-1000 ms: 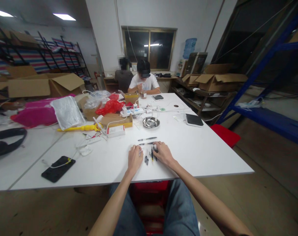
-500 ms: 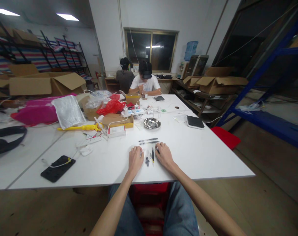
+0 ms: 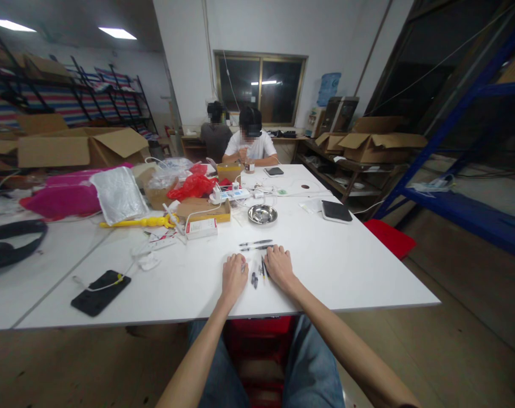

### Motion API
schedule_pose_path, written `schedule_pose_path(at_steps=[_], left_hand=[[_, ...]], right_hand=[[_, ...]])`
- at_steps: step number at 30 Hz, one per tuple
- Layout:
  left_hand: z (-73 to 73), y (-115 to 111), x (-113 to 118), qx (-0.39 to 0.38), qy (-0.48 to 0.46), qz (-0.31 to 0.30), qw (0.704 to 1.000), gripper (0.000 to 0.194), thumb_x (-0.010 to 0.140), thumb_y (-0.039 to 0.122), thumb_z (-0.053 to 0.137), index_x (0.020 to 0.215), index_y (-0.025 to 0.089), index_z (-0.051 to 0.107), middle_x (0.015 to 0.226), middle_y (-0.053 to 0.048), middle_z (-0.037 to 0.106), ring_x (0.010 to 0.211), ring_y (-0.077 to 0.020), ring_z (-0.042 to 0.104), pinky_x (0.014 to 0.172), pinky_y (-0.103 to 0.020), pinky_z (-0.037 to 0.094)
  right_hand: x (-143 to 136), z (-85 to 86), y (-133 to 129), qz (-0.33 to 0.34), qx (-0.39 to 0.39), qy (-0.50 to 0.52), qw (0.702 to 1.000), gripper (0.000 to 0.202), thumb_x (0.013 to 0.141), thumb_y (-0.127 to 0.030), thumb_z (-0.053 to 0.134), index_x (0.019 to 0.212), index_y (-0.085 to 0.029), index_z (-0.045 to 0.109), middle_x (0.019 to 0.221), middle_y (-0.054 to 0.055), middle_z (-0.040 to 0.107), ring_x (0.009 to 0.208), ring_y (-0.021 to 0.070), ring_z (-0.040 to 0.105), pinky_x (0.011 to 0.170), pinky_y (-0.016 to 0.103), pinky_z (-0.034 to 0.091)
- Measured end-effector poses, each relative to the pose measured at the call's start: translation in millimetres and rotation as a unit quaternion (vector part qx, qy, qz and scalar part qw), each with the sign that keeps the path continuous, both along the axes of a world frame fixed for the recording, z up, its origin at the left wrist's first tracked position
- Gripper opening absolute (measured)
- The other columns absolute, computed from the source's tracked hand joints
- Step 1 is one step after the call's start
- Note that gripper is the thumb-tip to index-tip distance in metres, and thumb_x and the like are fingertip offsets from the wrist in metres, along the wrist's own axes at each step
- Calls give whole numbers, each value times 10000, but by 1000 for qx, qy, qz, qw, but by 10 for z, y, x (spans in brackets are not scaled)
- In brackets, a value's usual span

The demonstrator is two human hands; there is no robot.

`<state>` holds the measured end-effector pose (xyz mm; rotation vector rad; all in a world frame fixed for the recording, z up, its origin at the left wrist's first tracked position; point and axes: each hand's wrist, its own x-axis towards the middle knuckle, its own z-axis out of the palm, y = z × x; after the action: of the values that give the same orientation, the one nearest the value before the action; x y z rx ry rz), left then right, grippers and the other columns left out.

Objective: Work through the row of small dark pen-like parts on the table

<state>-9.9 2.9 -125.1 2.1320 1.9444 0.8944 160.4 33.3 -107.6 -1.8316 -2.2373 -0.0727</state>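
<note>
- Left hand [image 3: 234, 275]: palm down on the white table [image 3: 346, 266], fingers curled over a small pale part; what they pinch cannot be told.
- Right hand [image 3: 278, 265]: palm down, fingers together, touching the thin dark pen parts [image 3: 257, 275] lying between both hands.
- Two dark slim pens [image 3: 256, 245]: just beyond the hands.
- Round steel dish [image 3: 262, 214]: farther off.

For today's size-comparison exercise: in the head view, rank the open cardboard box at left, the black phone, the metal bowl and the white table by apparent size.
1. Table
2. Box
3. Phone, though nearness to the camera may inflate it
4. Bowl
</note>
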Motion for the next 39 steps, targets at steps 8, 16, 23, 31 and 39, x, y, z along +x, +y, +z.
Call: schedule_pose_path(at_steps=[8, 16, 23, 31, 39], left_hand=[[-44, 10, -23, 2, -20, -9, 1000, 74, 929, 179, 465, 915, 202, 534, 965, -68, 613, 946, -235, 559, 828, -367, 411], [-91, 36, -74, 6, -108, 2, 994, 133, 952, 155, 374, 975, 207, 494, 887, -50, 617, 862, -208, 579, 781, -330, 423], [47, 303, -76, 1, -95, -99, 991, 121, 963, 179, 386, 1030, 220, 478, 916, -30, 627, 843, -185, 588, 768, -298, 422], [-13, 411, -38, 30, -57, -151, 986, 239, 957, 150, 407, 1137, 238, 538, 1085, -53, 655, 981, -202, 613, 897, -346, 437], [36, 406, -35, 18, -51, -156, 986, 308, 895, 43, 416, 1072, 225, 590, 1034, -48, 668, 966, -197, 620, 878, -338, 434]], right_hand=[[33, -18, 63, -2, -5, 41, 999, 229, 944, -188, 426, 964, -130, 647, 1048, 188, 665, 999, 285, 548, 839, 389, 375], [288, -133, 310, -4, 11, 429, 903, 297, 854, -378, 518, 645, -179, 590, 645, 33, 611, 648, 177, 532, 639, 283, 374], [246, -43, 442, -13, -41, 681, 731, 401, 743, -546, 674, 673, -157, 609, 498, -50, 486, 450, 92, 373, 445, 240, 281], [245, -84, 391, 44, -122, 747, 652, 304, 756, -460, 703, 800, -184, 585, 600, 7, 660, 445, 128, 549, 370, 209, 371], [248, -145, 442, 84, -123, 743, 653, 229, 764, -389, 676, 856, -202, 580, 648, 17, 703, 530, 176, 646, 426, 233, 463]])
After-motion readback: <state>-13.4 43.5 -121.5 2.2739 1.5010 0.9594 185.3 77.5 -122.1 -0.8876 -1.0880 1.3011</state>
